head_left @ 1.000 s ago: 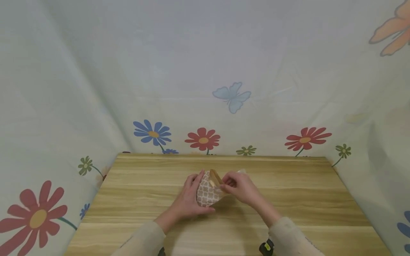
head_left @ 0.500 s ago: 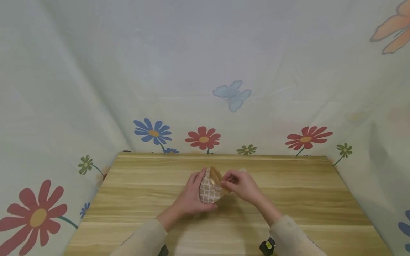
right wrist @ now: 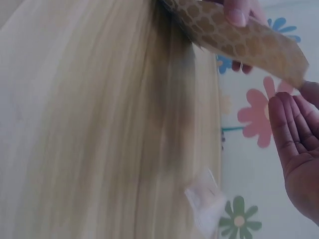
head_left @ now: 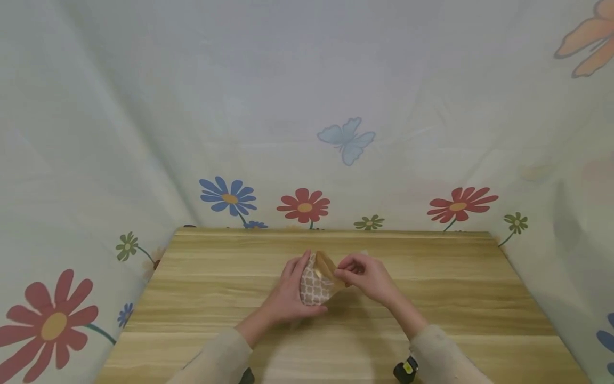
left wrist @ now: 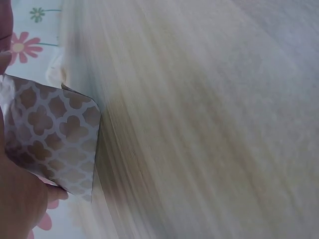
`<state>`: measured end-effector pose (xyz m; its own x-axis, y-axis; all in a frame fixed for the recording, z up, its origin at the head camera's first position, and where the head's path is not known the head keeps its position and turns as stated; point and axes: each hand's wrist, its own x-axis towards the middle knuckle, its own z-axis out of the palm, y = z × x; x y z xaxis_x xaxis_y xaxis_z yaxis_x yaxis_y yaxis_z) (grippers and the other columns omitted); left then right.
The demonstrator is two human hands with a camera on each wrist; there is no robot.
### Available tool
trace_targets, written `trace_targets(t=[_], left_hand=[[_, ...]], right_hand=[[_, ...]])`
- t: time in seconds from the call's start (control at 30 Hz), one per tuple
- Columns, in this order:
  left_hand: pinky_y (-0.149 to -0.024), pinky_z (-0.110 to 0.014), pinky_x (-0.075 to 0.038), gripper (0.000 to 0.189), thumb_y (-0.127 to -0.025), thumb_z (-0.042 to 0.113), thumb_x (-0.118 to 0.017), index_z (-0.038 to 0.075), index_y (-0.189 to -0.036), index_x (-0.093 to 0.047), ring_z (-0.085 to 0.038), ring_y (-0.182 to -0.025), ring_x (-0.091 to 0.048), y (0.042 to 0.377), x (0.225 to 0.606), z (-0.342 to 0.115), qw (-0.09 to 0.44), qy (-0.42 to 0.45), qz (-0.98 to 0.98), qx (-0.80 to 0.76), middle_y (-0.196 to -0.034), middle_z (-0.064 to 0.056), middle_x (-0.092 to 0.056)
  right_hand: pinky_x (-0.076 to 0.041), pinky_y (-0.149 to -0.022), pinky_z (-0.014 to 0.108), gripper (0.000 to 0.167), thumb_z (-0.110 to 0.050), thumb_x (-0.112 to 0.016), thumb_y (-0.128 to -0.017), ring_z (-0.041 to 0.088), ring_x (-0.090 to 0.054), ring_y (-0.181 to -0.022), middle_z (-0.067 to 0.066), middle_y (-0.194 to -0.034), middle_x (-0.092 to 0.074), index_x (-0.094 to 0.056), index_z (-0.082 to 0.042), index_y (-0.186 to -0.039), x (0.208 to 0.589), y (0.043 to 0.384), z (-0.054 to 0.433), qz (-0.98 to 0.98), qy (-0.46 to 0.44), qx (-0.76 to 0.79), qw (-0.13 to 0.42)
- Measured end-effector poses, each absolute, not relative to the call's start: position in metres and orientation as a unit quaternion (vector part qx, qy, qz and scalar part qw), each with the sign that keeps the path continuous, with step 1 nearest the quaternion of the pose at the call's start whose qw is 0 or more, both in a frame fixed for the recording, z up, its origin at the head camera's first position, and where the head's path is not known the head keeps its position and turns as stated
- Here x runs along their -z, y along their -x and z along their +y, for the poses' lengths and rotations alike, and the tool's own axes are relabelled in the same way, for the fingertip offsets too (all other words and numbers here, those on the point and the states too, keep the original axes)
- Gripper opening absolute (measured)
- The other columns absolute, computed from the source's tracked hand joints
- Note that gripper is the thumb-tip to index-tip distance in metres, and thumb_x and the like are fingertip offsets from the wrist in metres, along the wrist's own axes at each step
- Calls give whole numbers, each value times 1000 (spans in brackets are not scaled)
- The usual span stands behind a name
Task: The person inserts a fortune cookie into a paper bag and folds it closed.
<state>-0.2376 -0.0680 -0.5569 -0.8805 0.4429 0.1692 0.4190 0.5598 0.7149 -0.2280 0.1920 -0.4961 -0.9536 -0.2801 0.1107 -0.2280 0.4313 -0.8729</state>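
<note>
A small brown paper bag (head_left: 314,288) with a white lattice print is held above the wooden table, its plain brown mouth facing up and to the right. My left hand (head_left: 287,296) grips the bag from the left, thumb along the near side and fingers behind. With thumb and fingertips, my right hand (head_left: 366,277) pinches the edge of the bag's mouth on the right. In the left wrist view the patterned side of the bag (left wrist: 55,134) stands in front of the left hand. The right wrist view shows the right thumb at the bag's corner (right wrist: 294,64). The bag's inside is mostly hidden.
A small whitish, see-through packet (right wrist: 207,201) lies on the wooden table (head_left: 216,277) near its far edge, mostly behind the right hand in the head view. A black object with a yellow mark (head_left: 405,369) is beside the right sleeve. Flower-printed cloth (head_left: 268,106) surrounds the table.
My right hand has shifted slightly right with the bag's edge, and the mouth gapes a little wider. My left hand and the bag have moved slightly right and away.
</note>
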Motion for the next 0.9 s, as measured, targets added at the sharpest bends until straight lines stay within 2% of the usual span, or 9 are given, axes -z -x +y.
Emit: trace_targets(t=[0.1, 0.17, 0.33, 0.5, 0.7, 0.9], left_hand=[[-112, -51, -48, 138, -68, 54, -98, 32, -173, -11, -26, -136, -48, 239, 557, -69, 14, -245, 881, -404, -162, -10, -31], [-111, -52, -50, 137, -68, 51, -99, 30, -173, -13, -27, -136, -48, 240, 557, -69, 8, -247, 880, -405, -161, -11, -32], [-107, -53, -52, 134, -69, 49, -98, 28, -173, -17, -28, -133, -49, 239, 558, -71, 6, -254, 879, -404, -159, -13, -35], [-108, -51, -52, 132, -70, 52, -97, 32, -172, -16, -27, -133, -48, 239, 560, -71, 18, -256, 882, -395, -159, -11, -35], [-108, -51, -52, 133, -69, 58, -95, 33, -172, -15, -27, -133, -49, 239, 560, -72, 25, -259, 882, -392, -160, -11, -34], [-108, -51, -52, 133, -70, 57, -95, 32, -173, -15, -26, -132, -50, 239, 563, -72, 20, -265, 880, -393, -160, -12, -35]], right_hand=[[-63, -77, 52, 20, -24, -77, -101, 17, -73, -79, 5, -92, -76, -74, -6, -109, 493, 230, 206, 851, 138, 507, 20], [-63, -78, 51, 22, -24, -76, -102, 18, -73, -79, 7, -93, -77, -74, -5, -111, 492, 232, 219, 858, 130, 497, 16], [-62, -78, 42, 29, -27, -74, -103, 18, -72, -85, 13, -101, -77, -73, -2, -117, 494, 239, 249, 881, 109, 459, 18], [-59, -77, 34, 32, -26, -72, -105, 18, -71, -89, 14, -105, -76, -71, 2, -121, 493, 245, 268, 894, 101, 436, 14], [-61, -87, 43, 40, -30, -73, -104, 27, -72, -103, 14, -115, -76, -70, 3, -127, 494, 251, 277, 912, 90, 401, 1], [-61, -91, 47, 49, -34, -73, -103, 32, -72, -110, 16, -119, -76, -68, 5, -132, 504, 259, 281, 915, 71, 397, 19]])
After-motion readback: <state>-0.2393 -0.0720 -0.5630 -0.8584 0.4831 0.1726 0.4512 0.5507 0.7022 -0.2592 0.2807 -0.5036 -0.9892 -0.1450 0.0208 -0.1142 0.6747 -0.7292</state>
